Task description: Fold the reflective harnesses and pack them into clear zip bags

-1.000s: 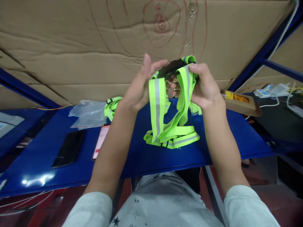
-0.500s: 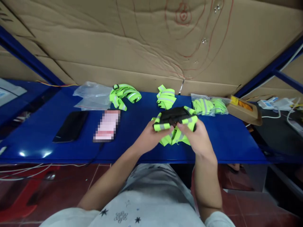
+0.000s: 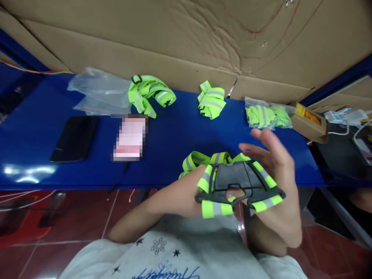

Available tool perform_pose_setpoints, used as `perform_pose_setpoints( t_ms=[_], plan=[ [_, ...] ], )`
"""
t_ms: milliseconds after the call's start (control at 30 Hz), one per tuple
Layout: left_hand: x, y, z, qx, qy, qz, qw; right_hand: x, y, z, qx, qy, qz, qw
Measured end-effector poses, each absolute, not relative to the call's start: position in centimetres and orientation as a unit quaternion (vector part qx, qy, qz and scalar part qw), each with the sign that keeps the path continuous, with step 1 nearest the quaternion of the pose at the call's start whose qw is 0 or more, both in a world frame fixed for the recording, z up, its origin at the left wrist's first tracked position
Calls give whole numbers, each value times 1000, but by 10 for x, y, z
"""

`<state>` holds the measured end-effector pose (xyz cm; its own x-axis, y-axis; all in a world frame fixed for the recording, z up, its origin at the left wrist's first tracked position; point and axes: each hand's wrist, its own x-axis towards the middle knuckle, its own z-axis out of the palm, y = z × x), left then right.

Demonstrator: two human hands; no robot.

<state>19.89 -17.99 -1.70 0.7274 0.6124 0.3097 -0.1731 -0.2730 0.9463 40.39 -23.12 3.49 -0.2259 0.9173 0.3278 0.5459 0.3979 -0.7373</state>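
Note:
A reflective harness of lime-yellow straps with grey stripes is held up near my body, its black plastic plate (image 3: 232, 179) facing me. Strap ends are threaded through slots along the plate's edges, and more looped straps (image 3: 195, 161) show behind it. My left hand (image 3: 192, 190) reaches behind the plate and holds the harness; its fingers are mostly hidden. At the plate's right edge my right hand (image 3: 286, 197) is raised, fingers stretched out and apart, its thumb out of sight. Whether its palm touches the plate I cannot tell.
On the blue table (image 3: 171, 135) lie clear plastic bags (image 3: 99, 91), two strap bundles (image 3: 152, 91) (image 3: 212, 100), a black phone-like slab (image 3: 75, 137) and a pixelated pink thing (image 3: 130, 137). Bagged straps (image 3: 261, 115) and a cardboard box (image 3: 310, 122) stand right. A cardboard wall (image 3: 130, 50) rises behind.
The harness has come closer to me and tilted so its black plate faces up. My right hand has released its grip and spread its fingers; my left has slid behind the plate.

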Motion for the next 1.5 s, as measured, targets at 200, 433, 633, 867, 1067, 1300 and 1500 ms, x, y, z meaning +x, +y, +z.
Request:
perform_pose_setpoints(
  t_ms=[200, 433, 633, 867, 1067, 1300, 1500],
  plan=[
    [208, -161, -23, 651, 111, 245, 710, 423, -228, 40, -507, -781, 159, 328],
    [226, -162, -39, 434, 46, 110, 893, 414, -221, 21, -569, -653, 170, 470],
    [210, -158, -37, 579, 100, 126, 799, 423, -199, 0, -586, -474, 538, 378],
    [196, -151, -65, 678, 120, 160, 707, 405, -193, -18, -559, -710, 283, 320],
    [192, -132, -39, 728, 114, 205, 644, 403, -180, 6, -471, -794, 302, 237],
    [204, -105, -19, 537, 90, 136, 827, 415, -121, 23, -444, -775, 334, 301],
    [205, -80, -46, 518, 181, 151, 822, 414, -87, -14, -456, -653, 497, 346]
  ],
)
